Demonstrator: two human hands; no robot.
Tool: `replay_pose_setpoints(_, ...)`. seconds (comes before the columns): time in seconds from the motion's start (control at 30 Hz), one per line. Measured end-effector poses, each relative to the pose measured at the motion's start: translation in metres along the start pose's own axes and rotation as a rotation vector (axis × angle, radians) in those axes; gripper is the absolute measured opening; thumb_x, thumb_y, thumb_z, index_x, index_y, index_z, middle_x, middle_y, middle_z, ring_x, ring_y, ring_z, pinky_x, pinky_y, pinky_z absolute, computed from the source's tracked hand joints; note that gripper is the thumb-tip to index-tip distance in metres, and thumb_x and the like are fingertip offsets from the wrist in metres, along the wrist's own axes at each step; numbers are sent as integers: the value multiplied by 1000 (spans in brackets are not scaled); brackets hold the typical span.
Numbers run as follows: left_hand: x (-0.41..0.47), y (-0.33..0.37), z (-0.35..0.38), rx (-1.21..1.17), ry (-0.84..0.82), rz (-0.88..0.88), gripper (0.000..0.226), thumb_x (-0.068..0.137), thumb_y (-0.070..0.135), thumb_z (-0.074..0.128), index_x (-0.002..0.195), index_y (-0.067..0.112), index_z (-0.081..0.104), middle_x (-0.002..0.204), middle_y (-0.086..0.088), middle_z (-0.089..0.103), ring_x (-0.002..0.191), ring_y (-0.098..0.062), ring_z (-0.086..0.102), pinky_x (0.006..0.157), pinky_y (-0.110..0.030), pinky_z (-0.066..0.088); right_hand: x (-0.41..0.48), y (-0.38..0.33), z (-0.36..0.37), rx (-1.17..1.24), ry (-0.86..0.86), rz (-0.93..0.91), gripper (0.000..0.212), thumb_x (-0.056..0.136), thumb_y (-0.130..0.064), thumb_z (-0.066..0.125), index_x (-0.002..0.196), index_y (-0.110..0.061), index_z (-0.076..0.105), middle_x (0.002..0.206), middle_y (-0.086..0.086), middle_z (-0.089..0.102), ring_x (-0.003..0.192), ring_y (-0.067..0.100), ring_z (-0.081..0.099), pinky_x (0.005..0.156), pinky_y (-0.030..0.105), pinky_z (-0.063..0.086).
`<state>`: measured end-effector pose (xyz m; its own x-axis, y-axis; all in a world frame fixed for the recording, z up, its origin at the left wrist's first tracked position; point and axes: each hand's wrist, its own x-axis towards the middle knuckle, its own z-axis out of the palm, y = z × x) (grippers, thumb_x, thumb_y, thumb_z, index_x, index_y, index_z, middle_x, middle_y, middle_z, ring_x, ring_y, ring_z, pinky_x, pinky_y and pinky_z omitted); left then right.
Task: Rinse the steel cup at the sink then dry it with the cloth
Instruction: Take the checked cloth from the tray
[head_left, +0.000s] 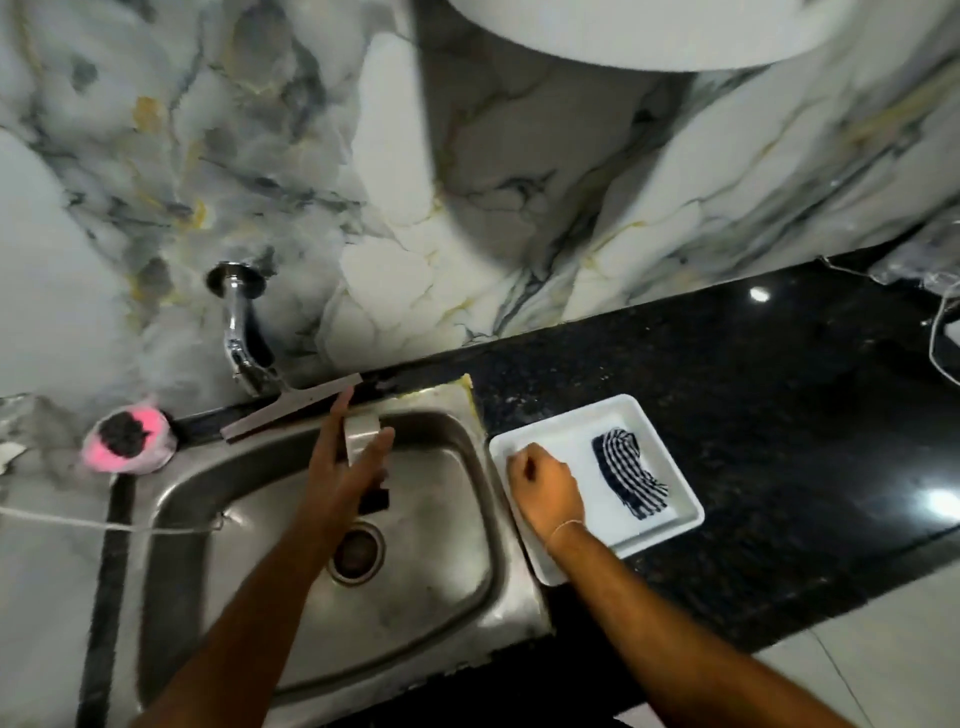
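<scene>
The left hand (343, 462) held the steel cup (361, 434) over the sink (457, 561), a little left of the frame's centre. The grip was a wrap of the cup wall, fingers on the far side and thumb on the near side; the cup showed only between them. No water was visible running from the tap (241, 332) at centre left, so the rinse step could not be confirmed as under way.

The right hand (545, 491) was clenched into a loose fist resting in the white tray (670, 457), on the tray's left part. Whether it pinched anything could not be told. The checked cloth (626, 478) lay crumpled in the right part of the tray, near that hand but apart from it.

Handling judgement: the cup was probably light, rigid and not fragile, but its polished wall would be slippery when wet. A firm hold around the mid-wall was advisable. The cloth was soft and limp; it should be taken in a bunch.

The tray stood on the black desk (753, 374), just beside the sink rim.
</scene>
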<state>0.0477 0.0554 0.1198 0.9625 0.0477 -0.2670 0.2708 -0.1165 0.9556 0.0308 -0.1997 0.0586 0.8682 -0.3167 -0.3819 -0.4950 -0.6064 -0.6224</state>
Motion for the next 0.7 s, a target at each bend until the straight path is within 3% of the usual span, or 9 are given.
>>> replay_pose_setpoints(0.07, 23, -23, -4, 715, -34, -19, 92, 95, 66, 75, 171, 51, 25, 164, -23, 45, 135, -36, 65, 98, -59, 63, 16, 38, -25, 16, 30, 35, 24, 108, -29, 64, 119, -9, 72, 125, 18, 77, 118, 39, 72, 103, 42, 56)
replay_pose_setpoints(0.13, 34, -50, -10, 1274, -116, -207, 103, 93, 74, 70, 175, 43, 16, 172, -22, 30, 155, -50, 39, 117, -69, 46, 34, 72, -45, -153, 61, 26, 45, 105, -31, 70, 141, -5, 65, 145, 18, 64, 135, 37, 60, 118, 45, 46)
replay_pose_setpoints(0.23, 37, -68, -7, 1358, -181, -343, 106, 89, 82, 66, 174, 44, 17, 173, -17, 30, 154, -50, 38, 118, -65, 46, 58, 105, -57, -427, 52, 48, 73, 101, -40, 72, 161, -8, 45, 169, 21, 39, 156, 41, 37, 131, 48, 28)
replay_pose_setpoints(0.33, 48, -72, 11, 1117, -114, -312, 103, 87, 83, 68, 172, 49, 21, 167, -16, 38, 144, -48, 49, 110, -53, 55, 73, 120, -58, -536, -8, 89, 79, 103, -41, 67, 169, -15, 33, 177, 19, 25, 160, 42, 30, 131, 52, 27)
replay_pose_setpoints(0.4, 52, -69, 23, 737, -66, -377, 100, 89, 73, 77, 172, 47, 27, 162, -14, 49, 135, -41, 60, 96, -41, 61, 83, 129, -58, -506, 24, 62, 69, 105, -33, 64, 167, -13, 39, 175, 21, 28, 153, 44, 36, 126, 53, 35)
replay_pose_setpoints(0.5, 49, -57, 33, 82, 1, -648, 76, 90, 71, 77, 158, 43, 55, 141, -4, 72, 117, -29, 70, 95, -48, 58, 101, 141, -57, -360, 102, 6, 52, 104, -18, 65, 155, -6, 59, 160, 26, 48, 141, 48, 48, 120, 52, 42)
replay_pose_setpoints(0.57, 47, -48, 28, -318, 3, -800, 62, 82, 75, 80, 124, 30, 79, 117, -7, 83, 103, -36, 81, 98, -60, 60, 112, 141, -57, -60, 157, 86, 37, 103, -10, 66, 137, 2, 72, 134, 30, 67, 123, 48, 65, 101, 39, 55)
replay_pose_setpoints(0.6, 46, -47, 24, -438, 11, -800, 64, 80, 75, 81, 119, 24, 81, 117, -12, 85, 103, -40, 83, 98, -67, 59, 116, 136, -59, 170, 171, 184, 30, 103, -9, 65, 127, 6, 76, 119, 31, 74, 112, 46, 72, 86, 29, 57)
replay_pose_setpoints(0.7, 39, -46, 11, -642, -31, -723, 78, 84, 73, 79, 141, 21, 75, 145, -21, 73, 132, -55, 69, 105, -75, 52, 112, 114, -64, 950, 6, 452, 35, 107, -26, 62, 116, 4, 79, 108, 25, 82, 87, 29, 77, 77, 28, 61)
